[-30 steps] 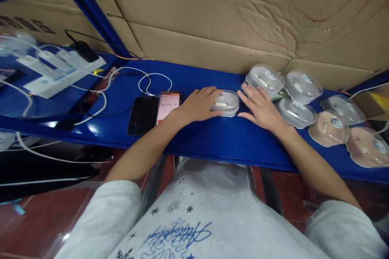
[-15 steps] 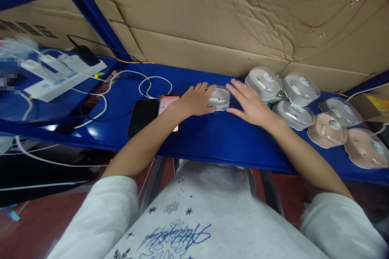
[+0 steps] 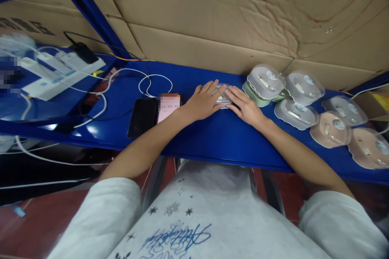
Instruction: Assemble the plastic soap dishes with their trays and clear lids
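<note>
A small pale plastic box with a clear domed lid (image 3: 223, 99) sits on the blue shelf top in front of me, between my two hands. From its left side, my left hand (image 3: 204, 100) reaches over the lid with fingers stretched out and slightly apart. My right hand (image 3: 246, 106) lies against the right side, its extended fingertips on the lid's edge. Both palms face down, and neither hand is wrapped round the box. The fingers cover much of it, so its contents are hard to make out.
Several similar clear-lidded boxes (image 3: 296, 114) stand at the right, some grey, pink or green, one stacked. To the left lie a black phone (image 3: 142, 118) and a lit phone (image 3: 169, 107). Farther left are cables and a white power strip (image 3: 65, 80). Cardboard (image 3: 188, 40) backs the shelf.
My right hand has moved left onto the box, closing the gap beside it. My left hand has shifted slightly right over the lid.
</note>
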{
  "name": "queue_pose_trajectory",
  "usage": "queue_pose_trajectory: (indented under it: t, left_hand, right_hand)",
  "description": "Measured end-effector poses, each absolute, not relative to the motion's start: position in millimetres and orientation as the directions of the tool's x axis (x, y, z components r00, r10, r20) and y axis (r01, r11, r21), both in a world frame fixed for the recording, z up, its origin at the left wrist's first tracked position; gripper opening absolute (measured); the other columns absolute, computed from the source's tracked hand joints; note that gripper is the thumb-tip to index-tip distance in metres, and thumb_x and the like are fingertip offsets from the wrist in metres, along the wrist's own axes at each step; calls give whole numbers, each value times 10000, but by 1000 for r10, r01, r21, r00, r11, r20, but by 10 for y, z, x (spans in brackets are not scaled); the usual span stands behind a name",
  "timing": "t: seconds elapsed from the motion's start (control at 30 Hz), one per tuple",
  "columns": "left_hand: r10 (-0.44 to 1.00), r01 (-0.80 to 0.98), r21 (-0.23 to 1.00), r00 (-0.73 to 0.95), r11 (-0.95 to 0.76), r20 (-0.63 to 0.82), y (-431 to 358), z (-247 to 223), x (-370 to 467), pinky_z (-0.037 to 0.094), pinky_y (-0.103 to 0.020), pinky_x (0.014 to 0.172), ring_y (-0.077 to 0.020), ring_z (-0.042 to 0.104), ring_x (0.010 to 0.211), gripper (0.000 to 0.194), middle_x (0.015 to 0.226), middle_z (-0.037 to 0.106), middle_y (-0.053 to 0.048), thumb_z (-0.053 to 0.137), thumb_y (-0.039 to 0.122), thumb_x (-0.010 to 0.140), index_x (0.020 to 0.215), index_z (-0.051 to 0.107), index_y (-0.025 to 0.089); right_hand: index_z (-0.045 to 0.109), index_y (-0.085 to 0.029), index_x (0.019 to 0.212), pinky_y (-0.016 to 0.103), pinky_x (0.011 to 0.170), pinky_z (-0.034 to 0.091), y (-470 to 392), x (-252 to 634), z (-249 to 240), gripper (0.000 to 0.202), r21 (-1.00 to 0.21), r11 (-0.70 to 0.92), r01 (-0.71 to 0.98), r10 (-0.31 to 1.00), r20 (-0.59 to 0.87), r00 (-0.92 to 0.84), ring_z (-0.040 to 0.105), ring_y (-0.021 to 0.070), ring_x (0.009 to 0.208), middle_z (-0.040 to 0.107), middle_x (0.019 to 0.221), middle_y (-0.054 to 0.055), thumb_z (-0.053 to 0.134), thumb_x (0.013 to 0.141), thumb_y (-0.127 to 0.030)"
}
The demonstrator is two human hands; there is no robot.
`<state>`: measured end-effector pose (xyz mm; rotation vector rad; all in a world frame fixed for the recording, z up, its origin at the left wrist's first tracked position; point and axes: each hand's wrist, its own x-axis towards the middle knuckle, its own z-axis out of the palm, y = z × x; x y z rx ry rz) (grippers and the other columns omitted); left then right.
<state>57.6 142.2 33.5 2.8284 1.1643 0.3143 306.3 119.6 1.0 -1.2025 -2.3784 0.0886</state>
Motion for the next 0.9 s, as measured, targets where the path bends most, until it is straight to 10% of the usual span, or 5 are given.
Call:
queue_pose_trajectory:
  t: [0.2,0.37,0.53,0.77,0.9]
  left_hand:
    - [717,710,105,689,-697,102,1385,486,568,366,-637,1228,-431,311,1618,698,1758,286,-265,477,486,1120,1703,325,133]
    - [761,732,212,636,-647,126,1471,629,456,373,-667,1223,-406,356,1596,692,1738,367,-210,477,541,1108,1695,353,196]
    - [882,852,231,442,-470,164,1774,576,303,385,-708,1196,-456,386,1561,690,1703,406,-240,466,517,1098,1677,387,150]
    - [925,914,180,377,-363,-44,1833,528,264,266,-712,1258,-431,254,1641,706,1781,257,-222,347,530,1127,1723,270,159]
    - [842,840,88,520,-535,145,1570,615,357,376,-572,1202,-385,478,1486,554,1621,500,-213,421,454,1122,1575,522,153]
  right_hand:
    - [486,-287,1641,648,1337,290,1135,3111,268,616,-171,602,780,774,364,-518,408,329,1599,483,1688,92,473,1094,-569]
    - [510,-216,1609,747,1306,160,1128,3577,708,741,-99,240,966,828,541,-150,296,453,1622,385,1734,173,531,1036,-686]
    - [506,-135,1600,771,1109,395,1322,3992,969,977,-131,-66,989,968,231,96,577,540,1364,625,1481,309,667,902,-799]
    - [508,-242,1611,612,1136,488,1559,3558,1164,812,-113,186,976,982,40,-182,620,466,1356,641,1520,175,699,933,-647]
    - [533,-218,1588,587,1206,450,1804,3244,1121,758,-247,339,908,940,43,-339,586,421,1416,571,1608,141,684,956,-609]
